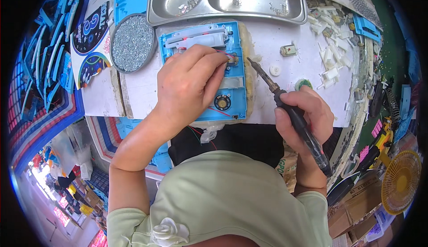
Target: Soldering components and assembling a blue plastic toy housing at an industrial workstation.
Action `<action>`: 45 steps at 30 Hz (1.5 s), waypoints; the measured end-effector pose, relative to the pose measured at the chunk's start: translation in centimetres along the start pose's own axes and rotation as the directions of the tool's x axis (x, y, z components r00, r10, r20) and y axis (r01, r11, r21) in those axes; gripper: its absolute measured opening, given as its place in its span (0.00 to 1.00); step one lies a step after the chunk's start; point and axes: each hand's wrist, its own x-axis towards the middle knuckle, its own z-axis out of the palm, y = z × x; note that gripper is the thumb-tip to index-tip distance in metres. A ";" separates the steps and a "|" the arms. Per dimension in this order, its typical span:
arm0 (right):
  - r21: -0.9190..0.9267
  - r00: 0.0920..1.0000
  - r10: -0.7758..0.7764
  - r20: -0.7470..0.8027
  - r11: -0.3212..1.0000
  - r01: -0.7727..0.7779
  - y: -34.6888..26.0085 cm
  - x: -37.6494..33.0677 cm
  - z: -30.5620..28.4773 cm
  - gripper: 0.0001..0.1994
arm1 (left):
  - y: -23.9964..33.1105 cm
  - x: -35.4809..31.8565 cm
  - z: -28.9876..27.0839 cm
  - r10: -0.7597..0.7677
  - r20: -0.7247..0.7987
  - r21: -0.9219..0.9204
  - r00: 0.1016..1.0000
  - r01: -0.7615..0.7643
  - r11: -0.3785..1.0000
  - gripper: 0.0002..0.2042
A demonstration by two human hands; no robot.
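Observation:
A blue plastic housing (236, 86) lies on the bench in front of me, with a grey-white part across its far end, a small round speaker (222, 102) near its close end and thin red wires. My left hand (189, 80) reaches over the housing, fingers pinched together beside a small motor (232, 60); what the fingertips hold is hidden. My right hand (307, 115) is wrapped around the black handle of a soldering iron (292, 113). The iron's tip points up and left, just right of the housing and apart from it.
A steel tray (227, 16) with small metal parts stands at the back. Left of the housing sits a round dish of screws (133, 42). A loose motor (288, 50), a white plastic disc (275, 70) and piled white parts (332, 55) lie right. A yellow fan (401, 182) stands far right.

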 end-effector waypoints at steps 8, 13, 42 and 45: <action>0.048 1.000 -0.018 0.011 0.999 0.017 0.3 0.2 0.7 0.13 | 0.7 0.7 0.2 0.035 -0.011 0.134 0.999 -0.033 0.990 0.09; 0.049 0.999 -0.031 0.017 0.998 0.030 0.4 0.5 0.9 0.14 | 0.6 0.6 0.8 0.025 -0.049 0.195 0.998 -0.015 0.981 0.06; 0.172 0.993 0.110 0.050 0.978 -0.118 0.6 0.4 1.1 0.13 | 1.1 1.2 -0.4 0.049 0.175 0.374 0.983 -0.112 0.921 0.09; 0.183 0.996 0.086 -0.021 0.980 -0.081 0.9 0.3 1.5 0.13 | 1.0 1.2 -0.4 0.051 0.172 0.376 0.984 -0.114 0.920 0.09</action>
